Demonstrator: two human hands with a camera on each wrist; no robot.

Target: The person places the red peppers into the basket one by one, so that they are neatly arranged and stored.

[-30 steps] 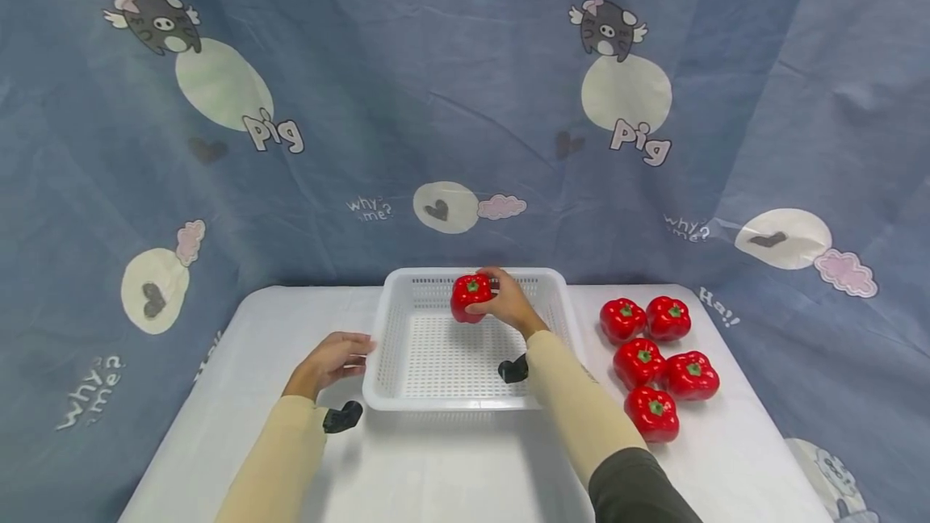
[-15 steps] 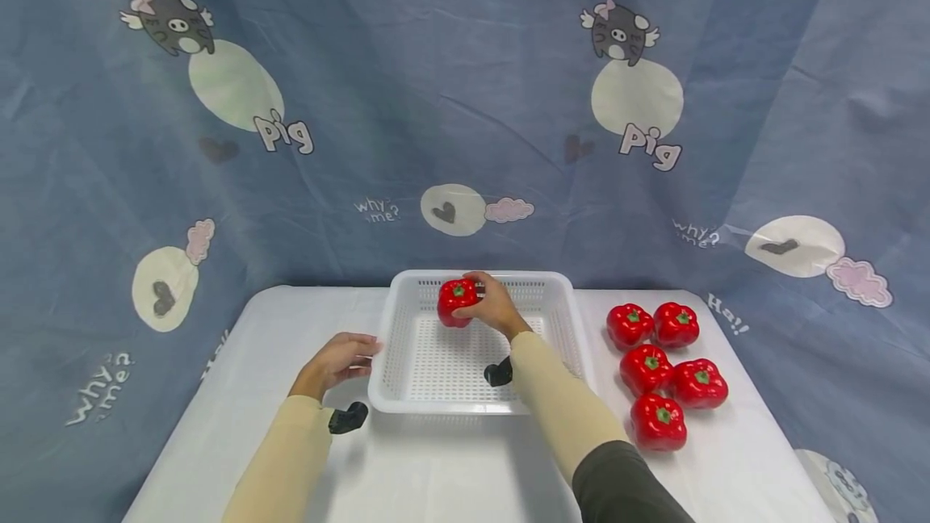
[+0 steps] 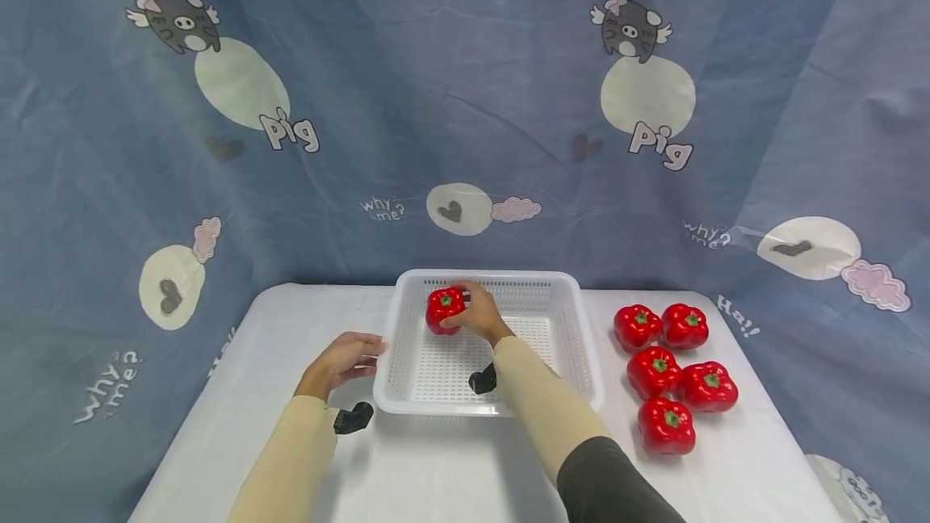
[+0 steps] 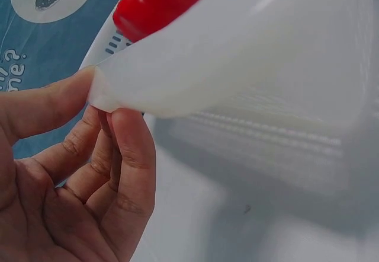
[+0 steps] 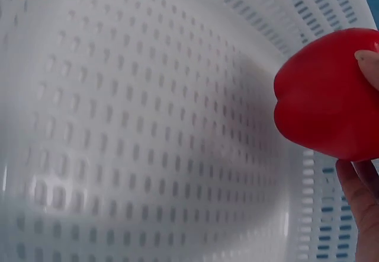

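Note:
A red bell pepper (image 3: pixel 443 311) with a green stem is held in my right hand (image 3: pixel 479 312), thumb on one side and fingers on the other. It hangs inside the white perforated basket (image 3: pixel 501 407), near the back left corner; in the right wrist view the pepper (image 5: pixel 325 96) appears above the basket floor, with a shadow below it. My left hand (image 3: pixel 350 359) is at the basket's left side. In the left wrist view its thumb and fingers (image 4: pixel 133 149) pinch the basket's rim (image 4: pixel 177 66).
Several more red bell peppers (image 3: pixel 655 372) lie in a cluster on the white table (image 3: pixel 465 474), right of the basket. A blue patterned cloth (image 3: pixel 465 103) hangs behind the table. Both forearms reach in from the front.
My right hand has carried the bell pepper leftward and slightly lower within the basket. The left hand keeps its place at the rim. The head view has shifted a little.

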